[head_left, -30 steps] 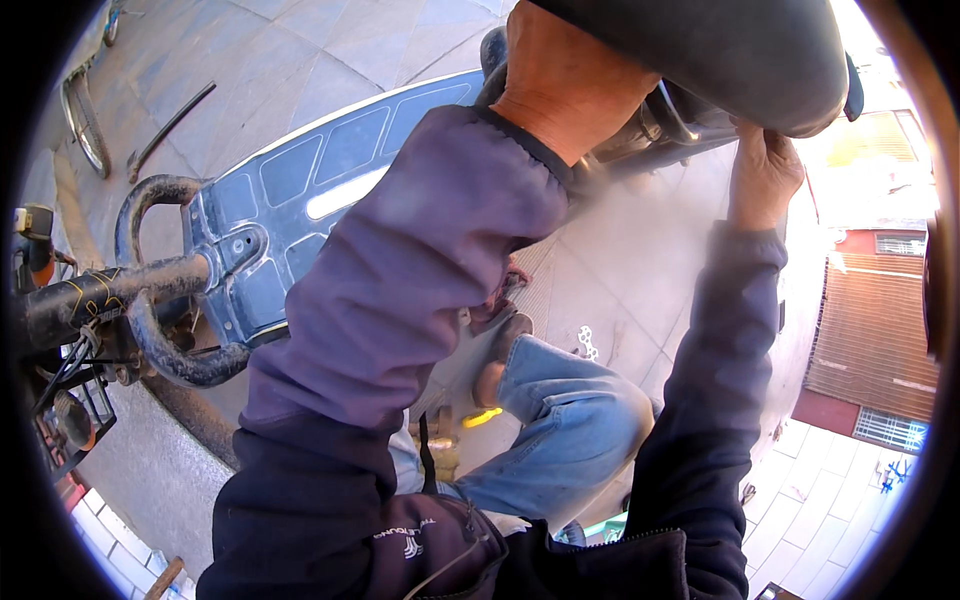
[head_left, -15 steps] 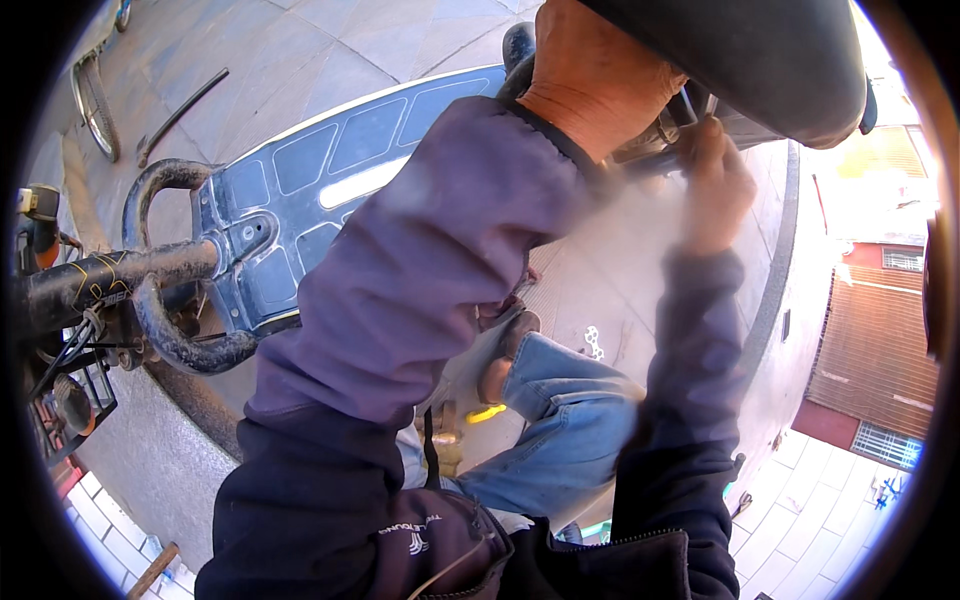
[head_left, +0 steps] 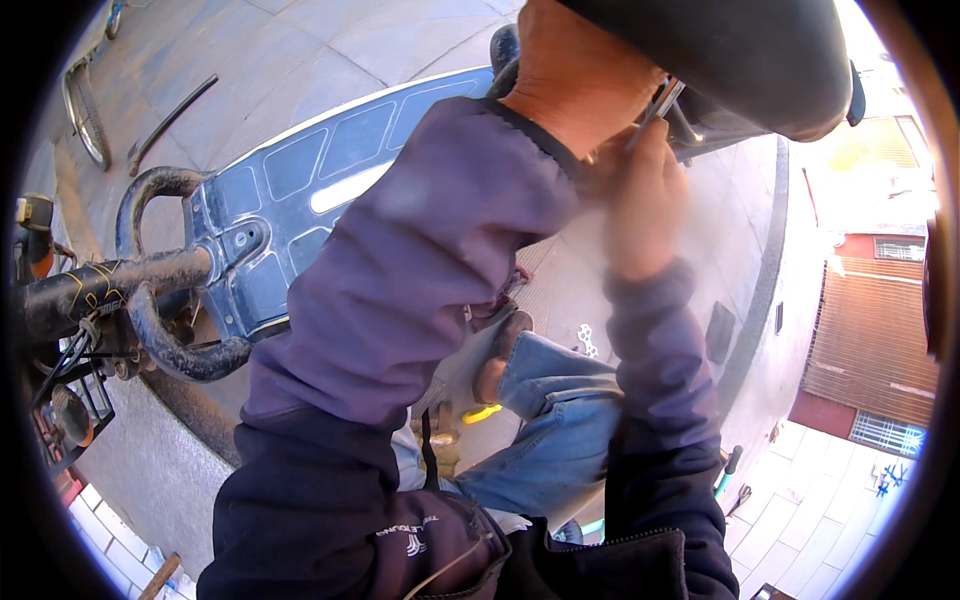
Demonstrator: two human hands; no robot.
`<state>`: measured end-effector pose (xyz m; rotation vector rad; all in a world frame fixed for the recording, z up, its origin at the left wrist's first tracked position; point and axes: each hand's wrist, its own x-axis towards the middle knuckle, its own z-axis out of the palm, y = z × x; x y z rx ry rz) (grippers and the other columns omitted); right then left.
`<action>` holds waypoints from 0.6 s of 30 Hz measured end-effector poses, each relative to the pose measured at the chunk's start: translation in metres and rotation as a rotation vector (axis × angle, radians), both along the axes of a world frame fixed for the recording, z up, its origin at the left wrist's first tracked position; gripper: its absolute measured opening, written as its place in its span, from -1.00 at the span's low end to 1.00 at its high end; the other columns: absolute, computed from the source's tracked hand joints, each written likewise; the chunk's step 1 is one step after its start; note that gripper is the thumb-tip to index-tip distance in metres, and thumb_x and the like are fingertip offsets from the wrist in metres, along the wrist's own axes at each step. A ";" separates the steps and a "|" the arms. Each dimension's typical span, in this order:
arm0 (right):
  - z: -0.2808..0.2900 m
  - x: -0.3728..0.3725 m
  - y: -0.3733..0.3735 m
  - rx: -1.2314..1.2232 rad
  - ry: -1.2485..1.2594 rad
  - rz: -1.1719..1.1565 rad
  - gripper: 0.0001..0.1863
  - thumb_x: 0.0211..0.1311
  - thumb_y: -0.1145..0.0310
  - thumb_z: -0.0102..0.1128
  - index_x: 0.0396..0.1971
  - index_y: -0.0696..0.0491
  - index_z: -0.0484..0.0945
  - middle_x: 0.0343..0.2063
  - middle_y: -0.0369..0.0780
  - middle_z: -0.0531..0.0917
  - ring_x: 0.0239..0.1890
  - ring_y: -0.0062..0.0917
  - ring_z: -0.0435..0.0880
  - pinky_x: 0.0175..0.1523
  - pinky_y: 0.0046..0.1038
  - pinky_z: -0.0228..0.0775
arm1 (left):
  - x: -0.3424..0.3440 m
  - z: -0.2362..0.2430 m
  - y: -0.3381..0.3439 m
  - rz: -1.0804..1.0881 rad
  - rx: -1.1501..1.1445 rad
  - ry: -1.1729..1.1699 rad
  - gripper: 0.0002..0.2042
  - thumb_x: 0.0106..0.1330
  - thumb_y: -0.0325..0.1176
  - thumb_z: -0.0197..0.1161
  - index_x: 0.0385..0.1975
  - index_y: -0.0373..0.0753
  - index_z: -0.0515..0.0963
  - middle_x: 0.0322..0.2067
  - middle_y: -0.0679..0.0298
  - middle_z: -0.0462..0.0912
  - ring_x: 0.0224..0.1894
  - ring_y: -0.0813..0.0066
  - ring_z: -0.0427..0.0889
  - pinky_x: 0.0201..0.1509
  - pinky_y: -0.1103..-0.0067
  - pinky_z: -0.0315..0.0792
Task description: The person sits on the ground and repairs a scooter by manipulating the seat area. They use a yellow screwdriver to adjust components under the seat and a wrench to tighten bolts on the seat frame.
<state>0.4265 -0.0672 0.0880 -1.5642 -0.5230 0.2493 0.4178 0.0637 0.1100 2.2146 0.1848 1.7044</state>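
My left hand [head_left: 580,75] reaches up beneath a dark saddle [head_left: 740,55] at the top. Its back and wrist face me, while its fingers are hidden. Just to its right, my right hand [head_left: 648,215] is raised, smeared by motion, with fingertips closed on the lower end of a slim shiny metal tool [head_left: 660,102]. The exact kind of tool does not show. Beside the tool is a curved metal part [head_left: 685,125] under the saddle. The blue ribbed deck [head_left: 262,192] of a scooter-like vehicle extends left from behind my left sleeve.
A thick black bar frame [head_left: 185,355] and shaft stand at the left. A black rod [head_left: 172,125] lies on the paving near a bicycle wheel [head_left: 85,115]. A yellow object [head_left: 482,413] and a small metal piece with holes [head_left: 588,340] lie by my legs.
My right hand has swung left, closer to my left hand, and the metal tool has turned to a slant. My left hand stays under the saddle. The view has shifted slightly.
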 end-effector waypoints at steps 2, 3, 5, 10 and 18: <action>0.001 0.010 -0.009 -0.016 -0.131 -0.100 -0.51 0.30 -0.04 -0.05 -0.46 0.14 0.53 -0.74 -0.36 0.41 -0.70 -0.75 0.30 -0.60 -0.69 0.07 | 0.002 -0.006 0.005 0.104 0.066 0.021 -0.74 0.15 -0.34 0.09 -0.17 -0.20 0.52 -0.17 0.16 0.54 -0.06 0.15 0.46 0.04 0.19 0.26; 0.004 0.014 -0.013 0.008 -0.091 -0.139 -0.52 0.29 -0.04 -0.04 -0.48 0.13 0.53 -0.74 -0.36 0.40 -0.71 -0.75 0.29 -0.61 -0.69 0.05 | 0.002 -0.009 0.008 0.075 0.073 0.007 -0.74 0.15 -0.34 0.09 -0.16 -0.21 0.51 -0.16 0.14 0.53 -0.05 0.14 0.45 0.05 0.18 0.24; 0.010 0.021 -0.019 0.009 -0.087 -0.176 -0.52 0.27 -0.04 -0.01 -0.51 0.12 0.53 -0.75 -0.36 0.40 -0.72 -0.76 0.27 -0.62 -0.70 0.03 | 0.001 -0.011 0.016 0.025 0.094 -0.018 -0.72 0.16 -0.34 0.08 -0.13 -0.22 0.49 -0.15 0.12 0.51 -0.02 0.14 0.43 0.08 0.17 0.22; 0.016 0.027 -0.032 -0.071 -0.144 -0.239 -0.58 0.28 0.05 0.04 -0.57 0.11 0.54 -0.74 -0.38 0.42 -0.70 -0.79 0.28 -0.60 -0.70 0.06 | 0.002 -0.013 0.010 0.100 0.131 0.122 -0.70 0.18 -0.34 0.07 -0.08 -0.21 0.48 -0.11 0.11 0.50 -0.01 0.12 0.43 0.10 0.19 0.23; 0.028 0.045 -0.038 -0.222 -0.233 -0.080 -0.59 0.27 0.10 0.08 -0.60 0.14 0.52 -0.74 -0.39 0.42 -0.65 -0.78 0.31 -0.54 -0.66 0.13 | -0.005 -0.017 0.031 0.123 0.286 0.091 -0.77 0.15 -0.32 0.15 -0.20 -0.20 0.55 -0.18 0.19 0.57 -0.07 0.17 0.49 0.06 0.35 0.28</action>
